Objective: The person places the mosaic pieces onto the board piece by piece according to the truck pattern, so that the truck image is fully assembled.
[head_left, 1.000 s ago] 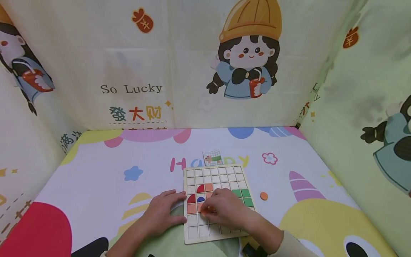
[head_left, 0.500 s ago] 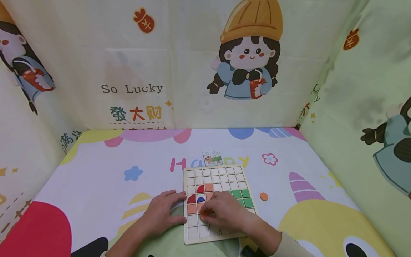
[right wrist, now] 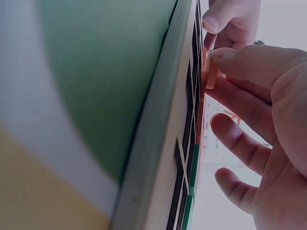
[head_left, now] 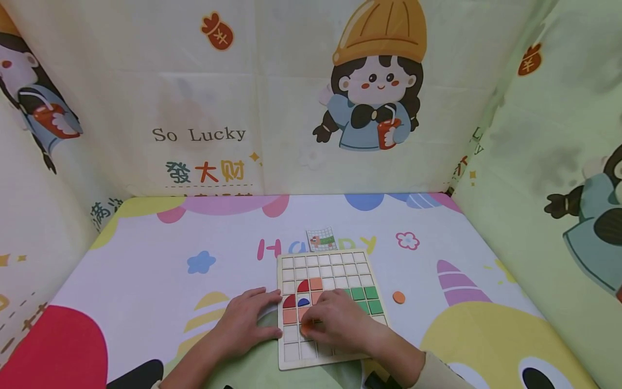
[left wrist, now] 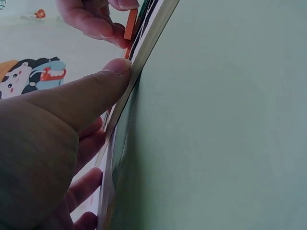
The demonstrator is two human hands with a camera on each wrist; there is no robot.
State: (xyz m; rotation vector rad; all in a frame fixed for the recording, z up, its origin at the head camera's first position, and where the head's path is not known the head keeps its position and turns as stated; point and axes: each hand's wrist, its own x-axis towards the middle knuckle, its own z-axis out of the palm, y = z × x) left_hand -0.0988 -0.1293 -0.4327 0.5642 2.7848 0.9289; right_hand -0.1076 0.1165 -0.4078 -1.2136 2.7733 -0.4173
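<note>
A light wooden grid board [head_left: 292,351] lies on the table, partly filled with flat coloured pieces. My left hand [head_left: 245,319] rests its fingertips and thumb against the board's left edge. My right hand [head_left: 340,320] pinches a small flat orange piece [left wrist: 130,25] between thumb and fingers, over the lower left part of the grid. In the right wrist view the piece is tilted up on edge close to the board's surface. Red curved pieces [head_left: 289,301], a blue half-round piece [head_left: 303,302], salmon squares [head_left: 290,316] and green squares [head_left: 376,307] sit in cells. The right hand hides the middle cells.
Right of the board lies a loose round orange piece [head_left: 399,297]. Behind the board is a small pattern card [head_left: 322,239] with a coloured grid picture. A black object [head_left: 138,375] shows at the lower left edge. Printed cloth walls [head_left: 286,108] enclose the table.
My right hand has shifted slightly left and toward me with the orange piece still pinched. The left hand stays at the board's edge.
</note>
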